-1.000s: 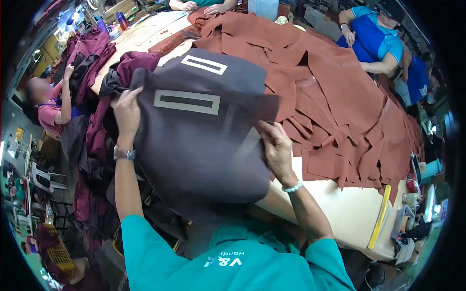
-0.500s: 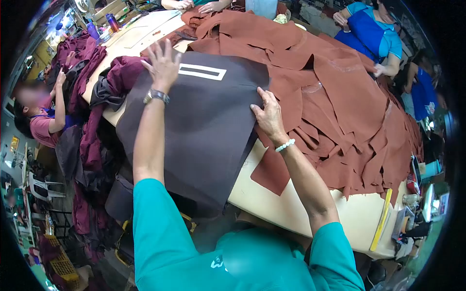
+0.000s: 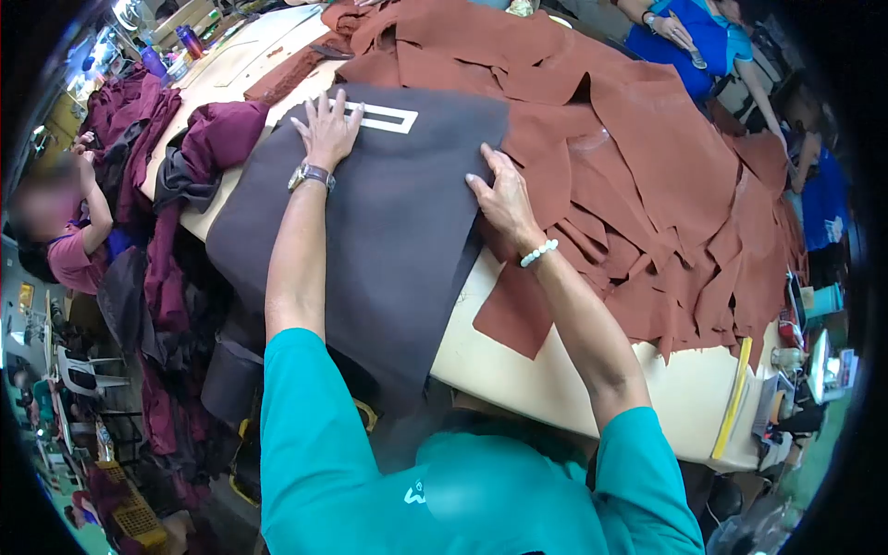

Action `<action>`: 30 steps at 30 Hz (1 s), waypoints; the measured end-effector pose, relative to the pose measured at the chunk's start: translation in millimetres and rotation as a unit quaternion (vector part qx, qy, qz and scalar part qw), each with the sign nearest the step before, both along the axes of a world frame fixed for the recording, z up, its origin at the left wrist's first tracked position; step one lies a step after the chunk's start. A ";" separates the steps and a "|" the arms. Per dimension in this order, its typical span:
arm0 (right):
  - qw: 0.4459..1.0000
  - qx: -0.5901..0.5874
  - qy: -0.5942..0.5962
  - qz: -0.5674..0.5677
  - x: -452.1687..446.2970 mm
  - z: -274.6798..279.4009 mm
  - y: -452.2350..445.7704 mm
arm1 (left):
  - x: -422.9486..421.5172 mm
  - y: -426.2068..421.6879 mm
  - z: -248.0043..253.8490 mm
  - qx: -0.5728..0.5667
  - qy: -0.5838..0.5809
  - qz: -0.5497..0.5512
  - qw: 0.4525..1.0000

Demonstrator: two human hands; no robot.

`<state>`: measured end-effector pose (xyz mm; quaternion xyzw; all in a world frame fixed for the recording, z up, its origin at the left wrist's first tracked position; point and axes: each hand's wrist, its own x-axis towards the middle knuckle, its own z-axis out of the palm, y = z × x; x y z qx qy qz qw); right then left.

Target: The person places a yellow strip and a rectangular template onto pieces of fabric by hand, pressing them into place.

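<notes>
A large dark grey fabric piece (image 3: 370, 231) lies over the table's front edge, its lower end hanging towards me. Near its far edge is a white rectangular strip frame (image 3: 393, 120) with a narrow slot. My left hand (image 3: 328, 131) lies flat on the fabric with fingers spread, over the left end of the white frame. At the fabric's right edge rests my right hand (image 3: 504, 192), thumb and fingers apart, touching the edge without gripping it. Reddish-brown fabric pieces (image 3: 638, 176) are heaped right beside that hand.
Maroon and grey garments (image 3: 222, 139) lie on the table's left side. A yellow ruler (image 3: 733, 398) sits at the right on the cream tabletop (image 3: 666, 398). One person (image 3: 79, 259) is at the left; another in a blue apron (image 3: 671, 46) stands at the far right.
My left hand has moved right along the fabric onto the white frame's left end. My right hand stays at the right edge. The view has shifted slightly.
</notes>
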<state>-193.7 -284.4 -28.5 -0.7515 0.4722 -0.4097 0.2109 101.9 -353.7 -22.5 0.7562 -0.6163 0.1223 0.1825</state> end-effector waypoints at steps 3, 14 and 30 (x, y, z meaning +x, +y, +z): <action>0.999 0.009 -0.033 -0.018 -10.3 6.2 20.7 | -13.0 2.7 3.6 -0.072 -0.007 0.011 0.997; 0.974 -0.139 0.174 -0.025 4.5 -4.9 50.0 | -64.3 24.7 -2.9 0.013 0.053 -0.014 0.998; 0.985 -0.065 0.147 -0.065 -112.5 34.6 90.0 | -69.6 30.8 5.3 0.035 0.030 -0.021 0.999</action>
